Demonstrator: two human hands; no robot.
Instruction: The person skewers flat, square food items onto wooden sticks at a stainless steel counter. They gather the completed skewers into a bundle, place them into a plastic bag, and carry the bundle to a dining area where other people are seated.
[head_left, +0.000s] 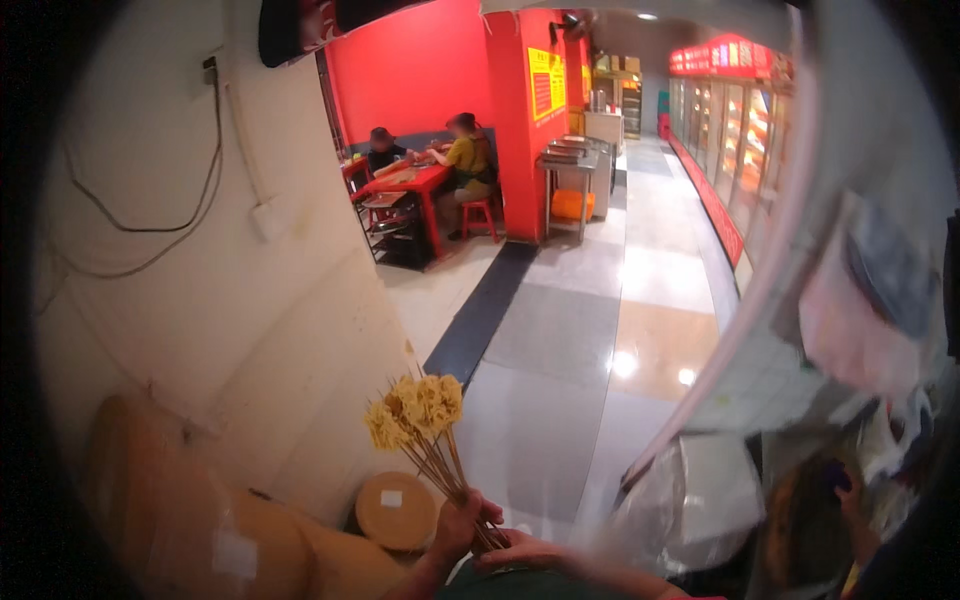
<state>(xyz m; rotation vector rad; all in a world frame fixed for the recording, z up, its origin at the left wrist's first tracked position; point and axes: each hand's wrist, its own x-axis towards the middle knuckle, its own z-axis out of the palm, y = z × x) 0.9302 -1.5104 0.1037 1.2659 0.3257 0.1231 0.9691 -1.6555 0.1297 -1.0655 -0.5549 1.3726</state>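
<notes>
My left hand (457, 521) is closed around the thin wooden skewers of a bunch of skewered food (416, 409). The yellow, folded pieces sit clustered at the top ends, pointing up and away from me, with a few bare tips poking out above them. My right hand (517, 551) is at the lower ends of the same skewers, its fingers touching them just below and to the right of my left hand. Whether its fingers grip them firmly is hard to see. Dark green clothing shows under both hands.
A round lidded tub (396, 510) and large brown containers (262, 547) stand left by the wall. Plastic-wrapped goods (712, 487) and another person's hand (847, 499) are at right. Beyond the doorway, two people sit at a red table (409, 180); a metal stand (574, 161) and display fridges (742, 135) line the aisle.
</notes>
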